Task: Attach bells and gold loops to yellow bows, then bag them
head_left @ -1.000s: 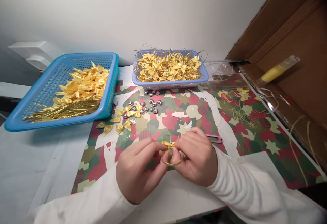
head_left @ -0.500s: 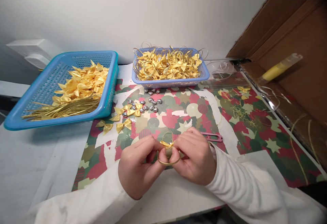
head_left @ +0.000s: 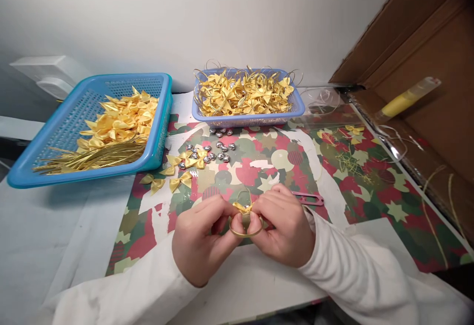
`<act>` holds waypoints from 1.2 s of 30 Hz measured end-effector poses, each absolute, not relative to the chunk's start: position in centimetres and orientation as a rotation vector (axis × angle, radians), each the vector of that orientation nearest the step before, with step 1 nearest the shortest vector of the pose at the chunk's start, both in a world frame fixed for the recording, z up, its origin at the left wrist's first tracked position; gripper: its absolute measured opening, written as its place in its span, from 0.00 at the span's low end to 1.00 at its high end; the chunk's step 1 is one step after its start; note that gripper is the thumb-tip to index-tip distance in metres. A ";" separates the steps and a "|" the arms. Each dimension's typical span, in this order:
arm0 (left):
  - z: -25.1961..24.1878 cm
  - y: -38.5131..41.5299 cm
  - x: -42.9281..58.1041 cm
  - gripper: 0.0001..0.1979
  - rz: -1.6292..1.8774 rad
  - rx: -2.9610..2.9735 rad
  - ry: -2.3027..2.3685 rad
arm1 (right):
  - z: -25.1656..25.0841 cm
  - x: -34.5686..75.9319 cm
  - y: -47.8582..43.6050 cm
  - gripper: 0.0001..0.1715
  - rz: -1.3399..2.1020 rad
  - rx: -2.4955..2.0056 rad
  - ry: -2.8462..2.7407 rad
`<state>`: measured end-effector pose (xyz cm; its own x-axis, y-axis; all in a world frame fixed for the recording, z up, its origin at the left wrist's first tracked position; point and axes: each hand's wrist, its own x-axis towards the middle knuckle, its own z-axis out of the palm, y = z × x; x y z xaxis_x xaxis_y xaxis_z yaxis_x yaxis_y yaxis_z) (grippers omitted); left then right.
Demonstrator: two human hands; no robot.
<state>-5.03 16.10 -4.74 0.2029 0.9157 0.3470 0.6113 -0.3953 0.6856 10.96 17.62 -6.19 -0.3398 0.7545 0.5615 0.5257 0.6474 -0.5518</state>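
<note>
My left hand (head_left: 198, 241) and my right hand (head_left: 285, 228) meet over the patterned paper, both pinching a small gold ribbon bow (head_left: 242, 208) with a gold cord loop (head_left: 246, 231) hanging under it. Fingers of both hands are closed on the bow's knot. Beyond them lie loose gold bows (head_left: 180, 182) and several small silver beads (head_left: 218, 149) on the paper.
A large blue basket (head_left: 55, 132) at the left holds gold bows and gold cord strips. A smaller blue basket (head_left: 247, 117) at the back holds finished looped bows. A red clip-like tool (head_left: 309, 198) lies right of my hands. A cardboard box (head_left: 425, 68) with a yellow tube (head_left: 405, 99) stands at the right.
My hands have drifted slightly toward the left and closer together on the bow; the loop has been drawn a little smaller. Nothing else moved.
</note>
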 end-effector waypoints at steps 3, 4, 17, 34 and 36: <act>-4.5 16.0 -5.0 0.07 1.006 2.080 1.400 | -6.0 11.0 17.7 0.12 0.356 -1.011 -2.020; -4.3 16.0 -5.0 0.06 0.986 2.072 1.411 | -5.9 11.1 17.7 0.12 0.359 -1.018 -2.017; -4.5 16.5 -5.4 0.15 0.764 1.660 1.363 | -5.3 11.8 18.1 0.07 0.590 -1.077 -2.042; -3.9 16.8 -5.2 0.17 0.743 0.830 1.193 | -4.6 17.9 21.8 0.20 0.455 -1.716 -2.452; -3.8 16.9 -5.2 0.16 0.730 0.786 1.180 | -5.1 18.8 21.9 0.17 0.471 -1.683 -2.531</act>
<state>-5.17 16.89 -3.84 0.2250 0.8311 -0.5086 -0.0846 0.5366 0.8396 18.83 21.89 -5.10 -0.3994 0.9097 -0.1133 0.8895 0.3547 -0.2880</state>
